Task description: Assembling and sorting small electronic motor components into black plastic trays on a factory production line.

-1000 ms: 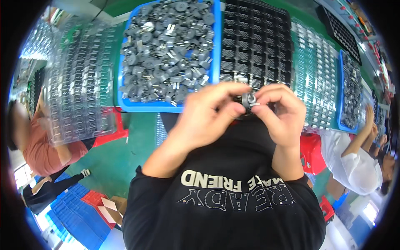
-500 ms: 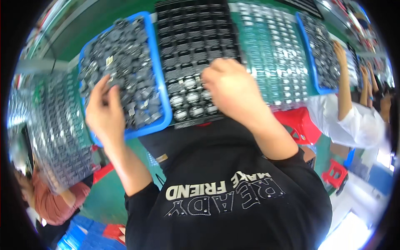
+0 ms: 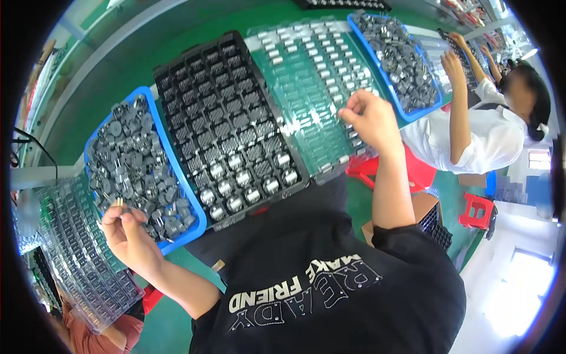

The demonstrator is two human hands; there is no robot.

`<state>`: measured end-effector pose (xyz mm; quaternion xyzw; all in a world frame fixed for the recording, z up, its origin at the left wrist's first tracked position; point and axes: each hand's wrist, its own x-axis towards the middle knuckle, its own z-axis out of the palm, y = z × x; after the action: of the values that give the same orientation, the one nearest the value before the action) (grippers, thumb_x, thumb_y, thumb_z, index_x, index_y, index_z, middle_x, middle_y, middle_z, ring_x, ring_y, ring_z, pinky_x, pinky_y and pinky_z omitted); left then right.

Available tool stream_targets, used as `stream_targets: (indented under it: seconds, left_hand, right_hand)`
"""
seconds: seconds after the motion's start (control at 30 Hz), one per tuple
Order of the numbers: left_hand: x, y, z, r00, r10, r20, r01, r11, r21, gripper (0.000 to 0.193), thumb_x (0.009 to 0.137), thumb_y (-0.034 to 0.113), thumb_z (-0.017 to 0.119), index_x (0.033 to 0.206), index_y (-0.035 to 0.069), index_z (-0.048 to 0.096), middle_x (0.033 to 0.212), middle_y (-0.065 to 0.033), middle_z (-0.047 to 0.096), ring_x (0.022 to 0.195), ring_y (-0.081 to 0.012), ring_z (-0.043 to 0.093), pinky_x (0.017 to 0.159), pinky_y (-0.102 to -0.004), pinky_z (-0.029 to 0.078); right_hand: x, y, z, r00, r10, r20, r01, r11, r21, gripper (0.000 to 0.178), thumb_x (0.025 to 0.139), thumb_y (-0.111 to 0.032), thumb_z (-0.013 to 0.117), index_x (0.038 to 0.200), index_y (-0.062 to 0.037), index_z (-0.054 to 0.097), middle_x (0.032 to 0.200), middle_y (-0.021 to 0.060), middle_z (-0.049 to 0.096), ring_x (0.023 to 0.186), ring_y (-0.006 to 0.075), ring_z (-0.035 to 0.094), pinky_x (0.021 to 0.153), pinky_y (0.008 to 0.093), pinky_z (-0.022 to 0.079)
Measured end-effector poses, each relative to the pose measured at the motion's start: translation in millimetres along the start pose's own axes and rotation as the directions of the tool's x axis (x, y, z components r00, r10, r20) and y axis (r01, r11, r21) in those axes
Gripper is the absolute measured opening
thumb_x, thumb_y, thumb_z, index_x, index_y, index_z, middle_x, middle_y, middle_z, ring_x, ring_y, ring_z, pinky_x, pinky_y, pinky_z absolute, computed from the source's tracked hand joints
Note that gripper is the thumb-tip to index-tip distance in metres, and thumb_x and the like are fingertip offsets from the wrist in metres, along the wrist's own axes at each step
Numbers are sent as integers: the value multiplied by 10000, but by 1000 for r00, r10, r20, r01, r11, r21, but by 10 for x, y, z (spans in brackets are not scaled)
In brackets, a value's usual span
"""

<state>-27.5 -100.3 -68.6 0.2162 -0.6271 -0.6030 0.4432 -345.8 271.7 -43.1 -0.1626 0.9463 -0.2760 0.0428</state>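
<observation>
At the near left corner of a blue bin (image 3: pixel 171 158), my left hand (image 3: pixel 131 239) has its fingertips closed on a small dark grey part with metal pins (image 3: pixel 119 202). Many similar grey pinned parts (image 3: pixel 132 159) fill that bin. My right hand (image 3: pixel 377 123) is over a clear plastic tray (image 3: pixel 295 109) holding rows of small silver-white pieces (image 3: pixel 330 75). Thumb and forefinger are pinched together there; anything between them is too small to make out. Between bin and clear tray lies a black compartment tray (image 3: pixel 302 167), with silver-white pieces (image 3: pixel 242 177) in several of its nearest pockets.
A second blue bin (image 3: pixel 394 97) of grey parts stands to the right, near a co-worker in a white shirt (image 3: pixel 492 133). Stacked clear trays (image 3: pixel 88 248) jut out at the left. Red stools (image 3: pixel 421 174) and an open carton (image 3: pixel 421 209) stand below the bench edge.
My right hand has moved from the black tray to the clear tray on its right. My left fingers, apart over the bin before, now grip a grey part. The whole view has turned.
</observation>
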Motion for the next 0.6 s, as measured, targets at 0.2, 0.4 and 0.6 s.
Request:
stream_targets:
  seconds: [0.2,0.4,0.6]
  left_hand:
    - [-216,223,336,984,-146,104,172,932,-319,438,981,122,688,1371,-13,541,1451,-243,545,845,-177,606,806,-314,530]
    - [-149,221,759,886,-270,376,460,609,-646,542,946,52,690,1446,-7,487,1425,-210,534,953,-214,658,845,-343,575]
    - [-232,226,823,849,-237,472,517,549,-656,432,1022,136,631,1409,-20,518,1319,-194,619,923,-219,705,791,-367,613]
  right_hand:
    - [49,142,56,966,-255,36,249,959,134,129,821,-110,762,903,-18,724,809,98,683,745,213,659,700,343,523]
    - [-47,354,-220,947,-260,189,247,965,94,179,856,40,682,1019,-23,717,944,47,603,843,158,601,764,278,480]
    - [74,359,45,952,-289,106,237,908,345,202,954,63,574,1136,5,641,1035,54,644,900,134,620,803,254,470]
